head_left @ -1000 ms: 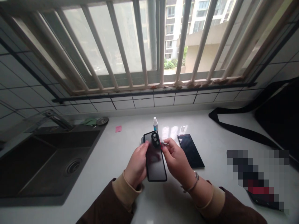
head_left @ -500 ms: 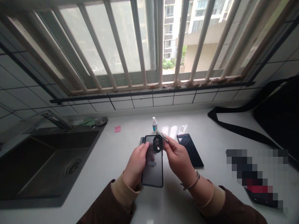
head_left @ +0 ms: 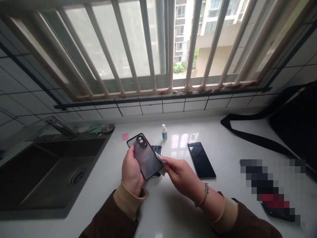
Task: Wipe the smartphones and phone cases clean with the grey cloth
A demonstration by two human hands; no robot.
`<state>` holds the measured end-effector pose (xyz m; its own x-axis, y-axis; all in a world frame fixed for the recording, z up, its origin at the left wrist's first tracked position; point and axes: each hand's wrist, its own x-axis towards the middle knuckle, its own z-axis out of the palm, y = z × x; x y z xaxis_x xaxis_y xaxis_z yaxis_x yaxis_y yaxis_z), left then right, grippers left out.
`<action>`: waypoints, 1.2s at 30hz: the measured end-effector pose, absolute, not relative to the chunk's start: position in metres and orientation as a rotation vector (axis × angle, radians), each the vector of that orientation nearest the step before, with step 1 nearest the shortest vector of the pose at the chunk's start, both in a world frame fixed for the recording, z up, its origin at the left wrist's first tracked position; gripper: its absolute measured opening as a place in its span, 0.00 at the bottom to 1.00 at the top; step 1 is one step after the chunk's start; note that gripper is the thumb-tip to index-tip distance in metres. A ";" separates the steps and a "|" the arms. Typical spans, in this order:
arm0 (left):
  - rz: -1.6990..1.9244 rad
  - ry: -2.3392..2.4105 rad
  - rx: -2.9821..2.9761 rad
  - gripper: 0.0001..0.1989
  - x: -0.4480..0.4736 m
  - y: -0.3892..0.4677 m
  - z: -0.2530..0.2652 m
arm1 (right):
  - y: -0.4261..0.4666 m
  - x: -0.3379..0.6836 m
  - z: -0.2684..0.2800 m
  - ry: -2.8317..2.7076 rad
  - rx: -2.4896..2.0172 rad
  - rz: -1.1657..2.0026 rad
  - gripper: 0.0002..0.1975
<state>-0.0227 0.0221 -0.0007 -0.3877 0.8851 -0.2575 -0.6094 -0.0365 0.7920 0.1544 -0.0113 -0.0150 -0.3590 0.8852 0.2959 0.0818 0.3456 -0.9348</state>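
Left grip (head_left: pixel 132 167) holds the phone case (head_left: pixel 148 162) tilted; right grip (head_left: pixel 182 172) pinches a white tissue (head_left: pixel 158 156) against its edge. Light, even strokes would probably work best.

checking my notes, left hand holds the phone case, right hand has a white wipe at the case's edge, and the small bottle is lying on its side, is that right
Not quite: the head view shows the small bottle standing upright on the counter. The left hand holds the phone case, and the right hand has a white wipe at the case's edge.
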 end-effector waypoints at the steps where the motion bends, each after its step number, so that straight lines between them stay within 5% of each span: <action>1: 1.623 1.039 0.360 0.17 -0.022 0.022 0.000 | -0.011 0.154 -0.015 -1.703 -0.879 1.124 0.20; 26: 1.149 1.219 1.259 0.20 -0.013 0.001 -0.008 | 0.009 0.161 -0.036 -0.779 -1.058 1.209 0.24; 31: 1.189 1.251 1.177 0.22 -0.014 0.003 -0.019 | 0.007 0.152 -0.040 -1.024 -0.859 1.400 0.22; 36: 1.454 1.261 0.962 0.21 -0.013 0.009 -0.022 | -0.001 0.149 -0.037 -1.288 -0.903 1.271 0.21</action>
